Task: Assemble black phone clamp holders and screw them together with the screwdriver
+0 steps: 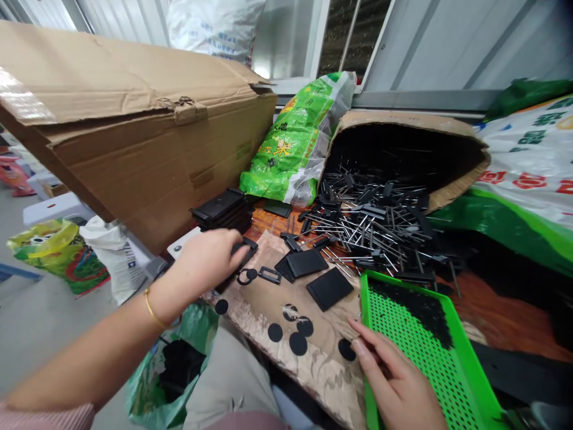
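The left hand point(201, 263), a gold bangle point(151, 309) at its wrist, has its fingers bent over a black rectangular plastic frame point(248, 246) at the far edge of a creased brown paper sheet point(313, 382); the hand hides whether they are gripping it. On that sheet, just beside the frame, lie a small black rectangular buckle point(270, 275), flat black square plates point(330, 288) and round black discs point(298, 343). The right hand point(389, 376), fingers loosely curled, is at the rim of a bright green perforated plastic tray point(366, 304) along the sheet's right side (whether they pinch anything small, I cannot tell). Beyond the sheet, a heap of thin metal pins with black pieces point(371, 221) spills from a curved brown cardboard sleeve point(403, 128).
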A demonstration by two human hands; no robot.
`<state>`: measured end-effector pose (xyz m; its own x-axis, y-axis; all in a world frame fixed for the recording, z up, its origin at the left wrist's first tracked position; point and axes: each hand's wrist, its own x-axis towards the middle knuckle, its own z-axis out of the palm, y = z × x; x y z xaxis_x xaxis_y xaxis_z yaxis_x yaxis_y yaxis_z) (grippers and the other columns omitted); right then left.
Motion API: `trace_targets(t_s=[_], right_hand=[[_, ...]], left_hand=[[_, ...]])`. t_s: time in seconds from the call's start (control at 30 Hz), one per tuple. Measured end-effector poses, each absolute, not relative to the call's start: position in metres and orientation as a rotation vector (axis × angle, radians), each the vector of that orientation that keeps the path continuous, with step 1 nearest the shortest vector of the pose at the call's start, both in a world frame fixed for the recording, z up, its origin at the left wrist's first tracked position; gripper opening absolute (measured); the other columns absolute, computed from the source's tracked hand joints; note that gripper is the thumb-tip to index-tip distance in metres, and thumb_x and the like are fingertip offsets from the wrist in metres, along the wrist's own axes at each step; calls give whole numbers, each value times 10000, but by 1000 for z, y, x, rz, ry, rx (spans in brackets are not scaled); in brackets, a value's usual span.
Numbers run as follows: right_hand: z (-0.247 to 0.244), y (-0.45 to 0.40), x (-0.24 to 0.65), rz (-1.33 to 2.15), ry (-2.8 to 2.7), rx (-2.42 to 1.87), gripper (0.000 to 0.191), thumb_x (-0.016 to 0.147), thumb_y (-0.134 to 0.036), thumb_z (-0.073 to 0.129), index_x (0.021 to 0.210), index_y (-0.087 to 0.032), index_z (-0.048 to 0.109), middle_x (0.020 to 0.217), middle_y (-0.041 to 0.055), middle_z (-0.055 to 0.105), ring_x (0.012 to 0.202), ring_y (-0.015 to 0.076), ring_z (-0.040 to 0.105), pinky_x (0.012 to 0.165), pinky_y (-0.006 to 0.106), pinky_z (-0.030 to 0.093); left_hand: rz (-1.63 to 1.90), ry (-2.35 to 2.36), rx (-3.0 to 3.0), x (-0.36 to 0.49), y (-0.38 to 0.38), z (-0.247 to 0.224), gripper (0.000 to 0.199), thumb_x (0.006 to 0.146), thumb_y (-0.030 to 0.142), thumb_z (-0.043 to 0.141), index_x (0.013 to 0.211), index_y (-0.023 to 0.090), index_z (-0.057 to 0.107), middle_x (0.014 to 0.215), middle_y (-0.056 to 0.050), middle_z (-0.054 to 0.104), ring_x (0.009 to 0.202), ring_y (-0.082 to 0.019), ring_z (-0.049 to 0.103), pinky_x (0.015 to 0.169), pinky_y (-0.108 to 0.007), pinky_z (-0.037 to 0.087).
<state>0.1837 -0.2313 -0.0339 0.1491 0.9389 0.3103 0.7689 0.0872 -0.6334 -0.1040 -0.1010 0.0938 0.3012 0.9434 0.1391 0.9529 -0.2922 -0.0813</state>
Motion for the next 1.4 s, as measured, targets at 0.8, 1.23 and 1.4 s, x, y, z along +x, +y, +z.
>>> trace_targets(t_s=[0.8,1.23,1.4], right_hand=[[18,-194,145,669,-1549,-1726,512,881,-435,445,1346,-222,475,1094,90,672,888,211,653,816,384,520],[-2,-241,165,597,-1063,-1809,430,893,-479,397,1216,-242,553,721,15,590,530,146,510,471,275,430],[1,-255,167,629,-952,-1840,415,894,-478,396,1182,-231,565,684,1,536,496,136,463,442,269,409]], left_hand=[[-744,-1293,-3043,-87,-151,11,526,836,309,598,1288,208,348,1272,-145,462,1224,-284,450,1020,-447,398],[-1476,-1858,-2999,-51,-152,-8,231,927,346,407,1043,199,543,924,-37,594,856,-184,574,748,-299,450],[-1282,-1946,-3076,-61,-156,1,290,914,369,441,1149,207,490,742,17,510,652,-148,507,617,-266,398]])
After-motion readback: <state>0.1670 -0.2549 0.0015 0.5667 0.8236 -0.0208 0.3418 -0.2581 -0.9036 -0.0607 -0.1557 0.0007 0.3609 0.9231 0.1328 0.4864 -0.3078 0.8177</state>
